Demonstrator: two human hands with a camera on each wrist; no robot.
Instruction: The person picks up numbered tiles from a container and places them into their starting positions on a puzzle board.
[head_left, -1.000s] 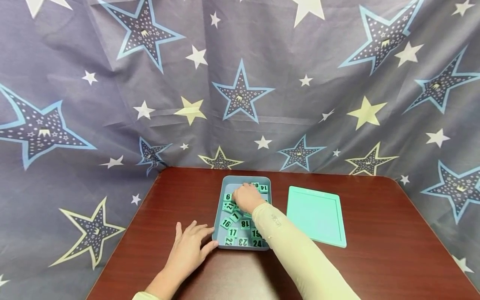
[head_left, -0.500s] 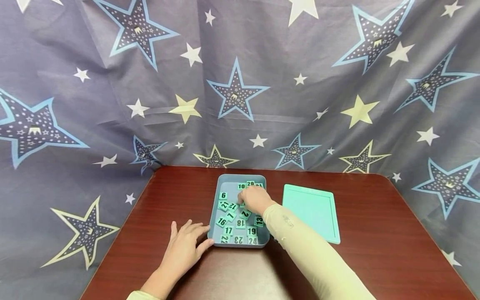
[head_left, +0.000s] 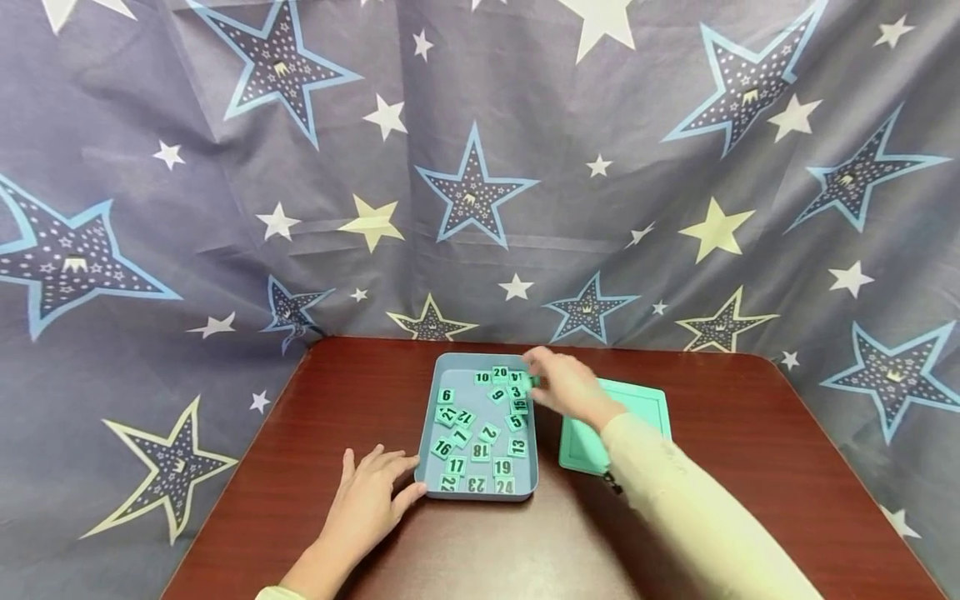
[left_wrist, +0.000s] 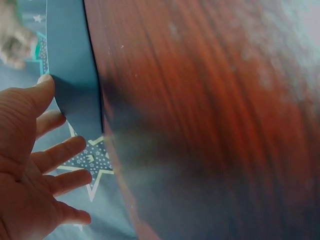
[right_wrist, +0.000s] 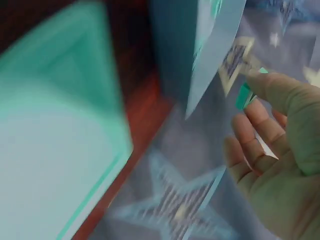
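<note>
A blue-grey tray (head_left: pixel 461 377) holds several green number tiles, printed side up, among them tile 6 (head_left: pixel 446 396) and tile 18 (head_left: pixel 481 451). My left hand (head_left: pixel 365 502) lies at the tray's near left corner with fingers spread. Its thumb touches the tray wall (left_wrist: pixel 75 65) in the left wrist view. Above the tray's right rim is my right hand (head_left: pixel 568 385), pinching a small green tile (right_wrist: pixel 243 96) between thumb and index finger. The number on that tile is hidden. A square mint-green frame board (head_left: pixel 581 446) lies under the right forearm, partly covered by it.
The reddish-brown wooden table (head_left: pixel 360 383) carries the tray and the board. Behind it hangs a grey curtain (head_left: pixel 480 275) with a star print, close to the table's far edge. A strip of bare tabletop separates tray and board.
My right hand has risen out of the tray and moved right to its rim with a tile, uncovering tiles 3, 5, 9 and 15. The left hand keeps its place at the tray.
</note>
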